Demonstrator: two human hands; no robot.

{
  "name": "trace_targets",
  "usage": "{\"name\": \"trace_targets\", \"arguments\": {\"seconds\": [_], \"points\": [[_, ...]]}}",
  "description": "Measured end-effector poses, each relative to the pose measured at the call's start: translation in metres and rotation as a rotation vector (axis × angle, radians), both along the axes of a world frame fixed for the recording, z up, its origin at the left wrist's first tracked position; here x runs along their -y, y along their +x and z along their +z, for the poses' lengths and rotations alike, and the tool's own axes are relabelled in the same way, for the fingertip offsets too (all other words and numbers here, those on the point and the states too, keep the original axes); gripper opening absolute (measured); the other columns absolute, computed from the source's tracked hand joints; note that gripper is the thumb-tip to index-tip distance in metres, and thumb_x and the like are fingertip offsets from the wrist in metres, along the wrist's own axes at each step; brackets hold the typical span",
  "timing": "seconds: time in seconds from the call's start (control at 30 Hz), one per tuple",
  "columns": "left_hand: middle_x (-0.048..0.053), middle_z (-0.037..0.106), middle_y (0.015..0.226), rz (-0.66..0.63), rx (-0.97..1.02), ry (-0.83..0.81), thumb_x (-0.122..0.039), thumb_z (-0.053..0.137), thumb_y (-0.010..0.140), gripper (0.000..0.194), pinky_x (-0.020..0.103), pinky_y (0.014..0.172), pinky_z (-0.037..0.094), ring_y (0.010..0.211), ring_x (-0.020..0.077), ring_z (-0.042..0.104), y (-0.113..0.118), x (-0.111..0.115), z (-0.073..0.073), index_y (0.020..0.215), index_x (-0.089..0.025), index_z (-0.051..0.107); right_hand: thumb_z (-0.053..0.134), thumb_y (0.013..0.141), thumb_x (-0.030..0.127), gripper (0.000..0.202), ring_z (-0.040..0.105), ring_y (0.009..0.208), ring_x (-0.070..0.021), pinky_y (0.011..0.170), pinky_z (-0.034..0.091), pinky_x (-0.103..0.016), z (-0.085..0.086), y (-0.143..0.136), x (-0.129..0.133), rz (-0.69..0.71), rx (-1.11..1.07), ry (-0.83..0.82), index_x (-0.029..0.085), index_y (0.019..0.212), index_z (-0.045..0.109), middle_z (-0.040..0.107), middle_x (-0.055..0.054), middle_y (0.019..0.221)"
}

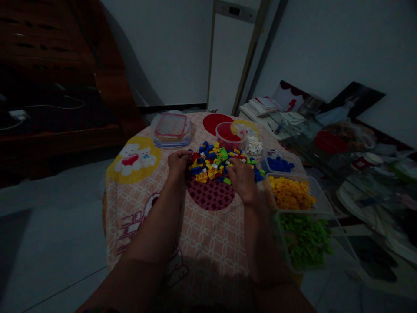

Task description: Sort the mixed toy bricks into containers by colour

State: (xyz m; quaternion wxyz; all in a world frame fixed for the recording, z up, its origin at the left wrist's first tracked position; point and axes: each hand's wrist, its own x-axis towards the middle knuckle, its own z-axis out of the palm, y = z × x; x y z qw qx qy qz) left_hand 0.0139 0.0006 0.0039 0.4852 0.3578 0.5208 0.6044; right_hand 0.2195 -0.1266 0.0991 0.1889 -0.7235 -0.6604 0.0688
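Observation:
A loose pile of toy building bricks (211,163) in blue, yellow, red, green and white lies in the middle of the round table. At its left edge is my left hand (177,162), the fingers drawn together by the outermost bricks. A bit of blue shows at those fingertips, but whether it is gripped is unclear. My right hand (241,177) reaches into the right side of the pile with curled fingers. Something pale shows near its thumb, too small and dark to name. Both forearms come in from the bottom of the view.
Clear containers hold sorted bricks: red (230,133), white (253,144), blue (280,164), yellow (291,193) and green (306,239). Stacked lidded boxes (171,128) stand at the back left. A patterned cloth (211,239) covers the table. A cluttered glass table (306,143) adjoins on the right.

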Motion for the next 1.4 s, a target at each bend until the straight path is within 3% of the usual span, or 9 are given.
{"name": "trace_targets", "arguments": {"seconds": [0.13,0.23,0.37,0.53,0.93,1.1,1.3,1.4], "points": [[0.003,0.072,0.067,0.002,-0.007,-0.011,-0.017,0.060,0.059,0.019,0.025,0.063,0.054,0.061,0.0152,0.065,0.000,0.000,0.000,0.072,-0.017,0.074,0.053,0.105,0.025,0.050,0.072,0.117,-0.0258,0.098,0.049,-0.031,-0.027,-0.016,-0.007,0.081,0.020,-0.102,0.017,0.154,0.056,0.078,-0.014,0.124],[0.003,0.073,0.069,-0.007,-0.013,-0.017,-0.016,0.061,0.059,0.019,0.025,0.064,0.054,0.061,0.0150,0.065,0.000,0.001,0.002,0.073,-0.017,0.074,0.052,0.106,0.024,0.042,0.072,0.118,-0.0252,0.096,0.049,-0.030,-0.039,-0.016,-0.008,0.081,0.041,-0.120,0.017,0.146,0.061,0.078,-0.015,0.125],[0.003,0.072,0.068,-0.002,-0.018,-0.039,-0.015,0.060,0.059,0.018,0.026,0.064,0.054,0.061,0.0148,0.064,0.000,0.000,0.004,0.071,-0.017,0.073,0.051,0.106,0.024,0.030,0.073,0.113,-0.0251,0.091,0.048,-0.029,-0.042,-0.013,-0.011,0.039,0.065,-0.134,0.019,0.128,0.071,0.079,-0.014,0.118],[0.003,0.071,0.067,0.006,-0.019,-0.025,-0.016,0.059,0.059,0.019,0.026,0.065,0.055,0.062,0.0152,0.064,0.001,0.000,0.004,0.071,-0.017,0.074,0.051,0.104,0.021,0.032,0.074,0.112,-0.0253,0.093,0.048,-0.029,-0.040,-0.010,-0.012,0.038,0.060,-0.107,0.017,0.126,0.074,0.080,-0.014,0.118],[0.003,0.071,0.066,-0.003,0.009,0.003,-0.016,0.060,0.058,0.019,0.025,0.063,0.055,0.059,0.0141,0.063,0.001,0.001,0.003,0.070,-0.016,0.073,0.057,0.098,0.020,0.032,0.075,0.110,-0.0240,0.093,0.051,-0.029,-0.015,0.009,-0.006,-0.046,0.013,-0.072,0.019,0.122,0.077,0.082,-0.012,0.116],[0.002,0.071,0.066,0.001,0.002,-0.027,-0.016,0.058,0.057,0.020,0.025,0.061,0.053,0.059,0.0141,0.063,0.002,0.001,0.004,0.071,-0.017,0.073,0.061,0.095,0.023,0.027,0.074,0.106,-0.0261,0.088,0.052,-0.031,0.001,0.041,0.003,-0.254,0.135,-0.070,0.020,0.116,0.079,0.081,-0.011,0.111],[0.002,0.071,0.066,-0.004,-0.012,0.003,-0.017,0.060,0.058,0.020,0.024,0.061,0.052,0.059,0.0137,0.063,0.001,0.000,0.000,0.073,-0.017,0.073,0.062,0.090,0.024,0.026,0.073,0.097,-0.0302,0.085,0.053,-0.037,0.022,0.085,0.030,-0.552,0.203,0.083,0.018,0.109,0.080,0.078,-0.015,0.101],[0.002,0.072,0.066,-0.003,-0.031,0.002,-0.017,0.059,0.057,0.020,0.023,0.061,0.052,0.058,0.0134,0.062,0.000,-0.003,-0.003,0.072,-0.017,0.074,0.063,0.089,0.029,0.030,0.071,0.097,-0.0325,0.085,0.053,-0.040,0.030,0.099,0.041,-0.616,0.199,0.151,0.017,0.111,0.080,0.077,-0.016,0.099]]}}
